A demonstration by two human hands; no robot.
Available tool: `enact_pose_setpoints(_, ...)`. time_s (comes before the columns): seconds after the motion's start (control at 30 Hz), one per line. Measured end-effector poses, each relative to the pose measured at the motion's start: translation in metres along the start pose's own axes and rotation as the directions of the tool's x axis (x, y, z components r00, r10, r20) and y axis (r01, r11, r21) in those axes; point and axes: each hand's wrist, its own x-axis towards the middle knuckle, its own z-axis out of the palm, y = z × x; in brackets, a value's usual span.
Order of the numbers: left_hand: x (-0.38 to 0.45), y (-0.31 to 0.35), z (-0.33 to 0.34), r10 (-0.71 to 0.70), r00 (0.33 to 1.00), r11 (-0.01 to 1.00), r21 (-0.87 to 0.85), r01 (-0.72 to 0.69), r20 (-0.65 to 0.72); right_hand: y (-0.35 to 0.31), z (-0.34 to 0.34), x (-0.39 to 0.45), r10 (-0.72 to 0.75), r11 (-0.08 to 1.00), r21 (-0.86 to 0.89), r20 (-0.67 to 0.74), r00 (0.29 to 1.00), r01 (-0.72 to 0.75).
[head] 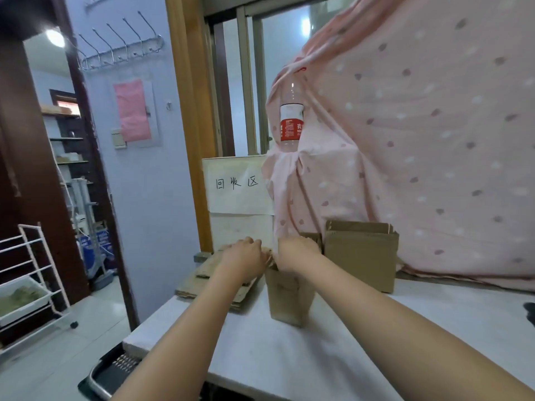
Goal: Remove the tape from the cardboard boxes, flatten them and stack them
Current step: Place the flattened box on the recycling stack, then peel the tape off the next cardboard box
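A small upright cardboard box (289,296) stands on the white table (289,357), straight ahead of me. My left hand (246,256) and my right hand (298,250) are both at its top edge, fingers curled over the rim; the fingertips are hidden. Left of it lies a low stack of flattened cardboard (202,282). A larger open cardboard box (360,254) stands to the right, against the pink cloth.
A white board with a paper sign (238,186) stands behind the flat stack. Pink spotted cloth (419,140) drapes the right side, with a plastic bottle (291,120) on top. A white wire rack (31,273) stands on the floor at left. A dark object (529,311) lies at the table's right edge.
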Motion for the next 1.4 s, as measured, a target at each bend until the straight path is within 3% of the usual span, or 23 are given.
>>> enact_pose_setpoints(0.27, -0.005, 0.112, 0.009, 0.115, 0.992, 0.991, -0.060, -0.117, -0.043, 0.110, -0.017, -0.069, 0.127, 0.992, -0.024, -0.014, 0.992, -0.127)
enact_pose_setpoints(0.4, 0.003, 0.160, 0.012, 0.181, 0.982, 0.984, 0.003, -0.181, -0.049, 0.156, -0.017, -0.084, 0.219, 0.976, -0.012, 0.014, 0.976, -0.219)
enact_pose_setpoints(0.73, 0.066, 0.211, 0.041, 0.244, 0.970, 0.970, 0.003, -0.245, 0.018, 0.249, 0.035, -0.055, 0.360, 0.905, 0.224, 0.054, 0.931, -0.362)
enact_pose_setpoints(1.03, 0.141, 0.240, 0.068, 0.352, 0.928, 0.931, 0.145, -0.334, -0.123, 0.280, 0.055, -0.013, 0.438, 0.780, 0.466, 0.071, 0.896, -0.418)
enact_pose_setpoints(1.4, 0.179, 0.261, 0.078, 0.414, 0.856, 0.905, 0.044, -0.422, -0.310, 0.296, 0.071, -0.003, 0.449, 0.666, 0.617, 0.116, 0.886, -0.418)
